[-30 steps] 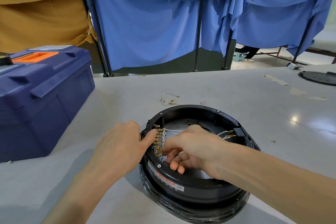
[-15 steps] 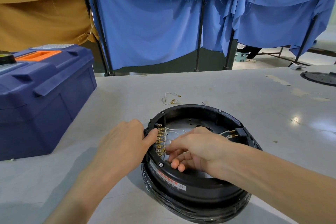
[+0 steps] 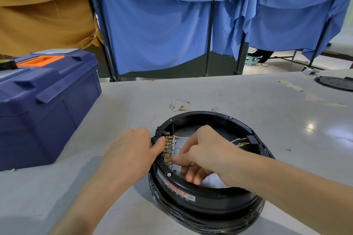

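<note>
A round black appliance base (image 3: 206, 199) lies upside down on the grey table, its inside open to me. A column of brass terminals (image 3: 167, 149) with white wires runs down its left inner wall. My left hand (image 3: 131, 152) grips the left rim, thumb pressed beside the terminals. My right hand (image 3: 206, 153) reaches inside, fingertips pinching at a white wire by the lowest terminals; its other fingers curl underneath. Two more wire ends (image 3: 241, 141) poke from the right wall.
A dark blue toolbox (image 3: 42, 105) with an orange handle stands on the left. Loose white wires with brass ends (image 3: 179, 105) lie behind the base. A black perforated disc (image 3: 336, 83) sits at the far right. Blue and tan curtains hang behind the table.
My right hand's fingertips have shifted left toward the lowest terminals. My left hand keeps its hold on the rim. The view has shifted slightly.
</note>
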Demonstrator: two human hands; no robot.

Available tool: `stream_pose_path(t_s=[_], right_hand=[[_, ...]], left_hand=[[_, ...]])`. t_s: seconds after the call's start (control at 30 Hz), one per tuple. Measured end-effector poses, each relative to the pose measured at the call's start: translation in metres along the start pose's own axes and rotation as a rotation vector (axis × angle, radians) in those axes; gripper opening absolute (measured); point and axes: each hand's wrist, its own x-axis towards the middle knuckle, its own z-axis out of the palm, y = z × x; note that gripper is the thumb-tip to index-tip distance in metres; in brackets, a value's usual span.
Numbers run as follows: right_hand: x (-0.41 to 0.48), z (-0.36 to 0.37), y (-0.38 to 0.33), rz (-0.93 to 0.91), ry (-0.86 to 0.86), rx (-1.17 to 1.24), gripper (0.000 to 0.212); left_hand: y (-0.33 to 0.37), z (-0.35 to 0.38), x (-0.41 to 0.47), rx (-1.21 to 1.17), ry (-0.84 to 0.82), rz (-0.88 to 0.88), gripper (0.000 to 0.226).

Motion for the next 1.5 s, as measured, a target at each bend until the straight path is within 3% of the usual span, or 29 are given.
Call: stream_pose_path(t_s=[0.13, 0.27, 0.53, 0.93, 1.5], right_hand=[[-0.003, -0.008, -0.002, -0.442, 0.133, -0.707, 0.020], [0.007, -0.006, 0.002, -0.639, 0.097, -0.957, 0.012], [0.024, -0.018, 0.007, -0.765, -0.040, -0.777, 0.003], [0.024, -0.020, 0.006, -0.865, -0.073, -0.795, 0.005], [0.022, -0.010, 0.013, -0.657, -0.109, -0.583, 0.012]], left_hand=[[0.000, -0.001, 0.000, -0.004, -0.009, -0.001, 0.060], [0.001, 0.000, 0.000, -0.001, -0.003, -0.011, 0.060], [0.002, 0.001, -0.001, 0.038, -0.003, -0.040, 0.061], [0.009, -0.003, -0.006, 0.184, -0.007, -0.068, 0.056], [0.014, 0.000, -0.008, 0.191, 0.005, -0.065, 0.052]])
